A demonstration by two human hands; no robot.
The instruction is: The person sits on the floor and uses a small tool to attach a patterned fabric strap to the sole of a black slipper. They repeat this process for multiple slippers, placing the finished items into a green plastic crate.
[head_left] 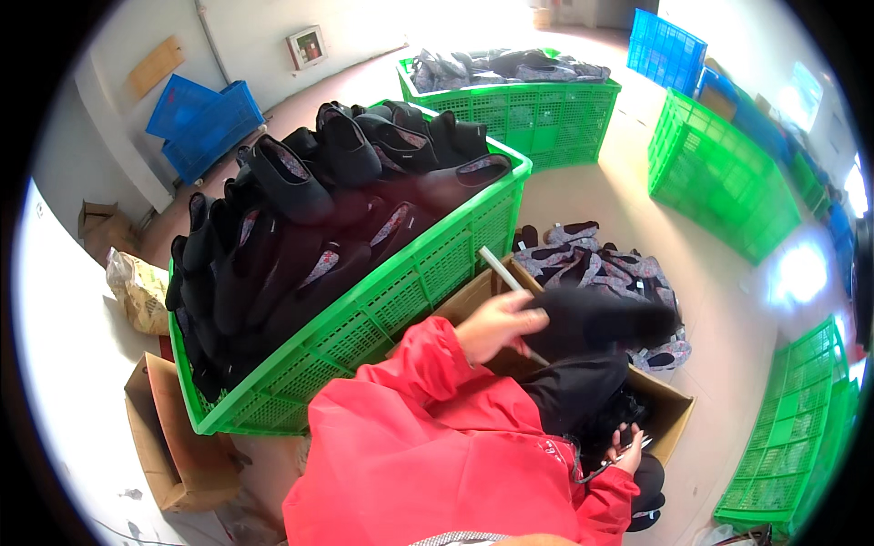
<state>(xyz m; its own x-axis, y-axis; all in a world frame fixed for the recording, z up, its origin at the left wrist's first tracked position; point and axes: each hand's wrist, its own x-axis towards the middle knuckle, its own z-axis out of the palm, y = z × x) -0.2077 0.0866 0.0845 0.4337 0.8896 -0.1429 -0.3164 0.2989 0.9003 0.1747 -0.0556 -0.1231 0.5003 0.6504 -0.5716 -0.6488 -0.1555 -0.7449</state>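
My left hand (pixel 499 326) grips the near end of a black shoe (pixel 601 320), which is smeared by motion and points right. A thin white rod (pixel 501 270) passes beside that hand, partly hidden by it. Lower right, the fingers of my right hand (pixel 625 448) are curled around a small pointed metal tool (pixel 645 442); its exact kind is unclear. A dark cord hangs beside it. Below both hands stands an open cardboard box (pixel 678 420) with dark things inside. Past the black shoe lies a heap of grey patterned shoes (pixel 655 282) on the floor.
A large green crate (pixel 364 341) piled with black shoes stands at left. Another green crate (pixel 510 118) holds grey items behind it. More green crates (pixel 719 177) line the right side. Blue crates (pixel 205 127) stand far left, an open carton (pixel 177 446) nearer.
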